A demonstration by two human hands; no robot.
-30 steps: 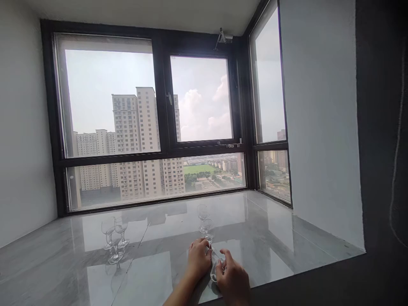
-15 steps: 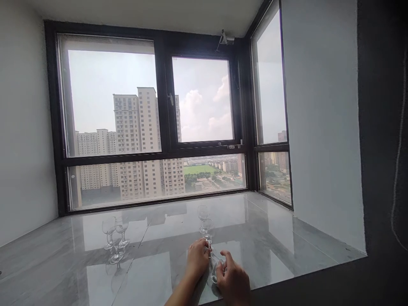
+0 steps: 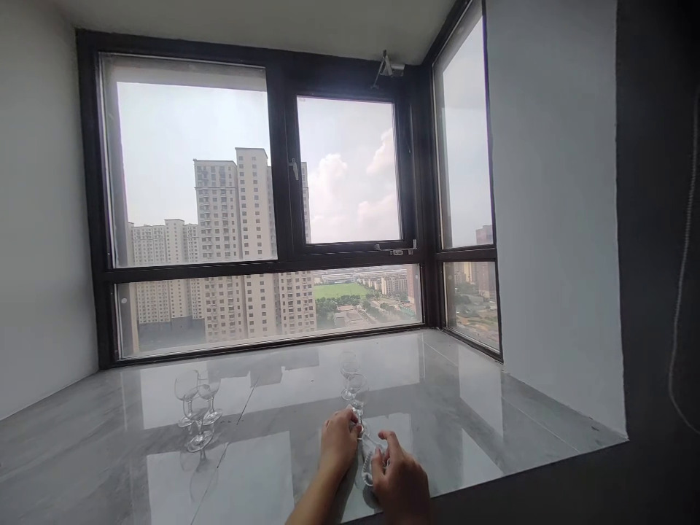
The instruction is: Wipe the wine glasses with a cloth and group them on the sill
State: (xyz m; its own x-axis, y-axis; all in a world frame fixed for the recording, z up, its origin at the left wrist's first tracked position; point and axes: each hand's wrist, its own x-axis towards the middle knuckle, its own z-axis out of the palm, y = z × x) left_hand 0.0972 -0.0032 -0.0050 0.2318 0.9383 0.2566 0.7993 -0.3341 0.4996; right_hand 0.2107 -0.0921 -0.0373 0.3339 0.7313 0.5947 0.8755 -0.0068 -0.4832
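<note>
My left hand (image 3: 340, 440) is closed, its fingertips pinched at the foot of a clear stemmed glass (image 3: 358, 390) on the glossy grey windowsill (image 3: 262, 467). Just to the right, my right hand (image 3: 401, 475) curls round another clear glass piece (image 3: 368, 470) with a ridged, whitish edge; its index finger is bent upward. Most of this piece is hidden by my fingers, and its full shape is hard to make out. Behind the first glass stands a second stemmed glass (image 3: 348, 372), in line with it.
To the left, three stemmed glasses stand close together, the nearest glass (image 3: 199, 434) in front of the other two. A dark-framed window (image 3: 350, 268) closes the sill at the back. White walls (image 3: 555, 219) flank it, and the sill's front edge drops off at the lower right.
The view has shifted very slightly. Both hands and the glasses otherwise keep their places.
</note>
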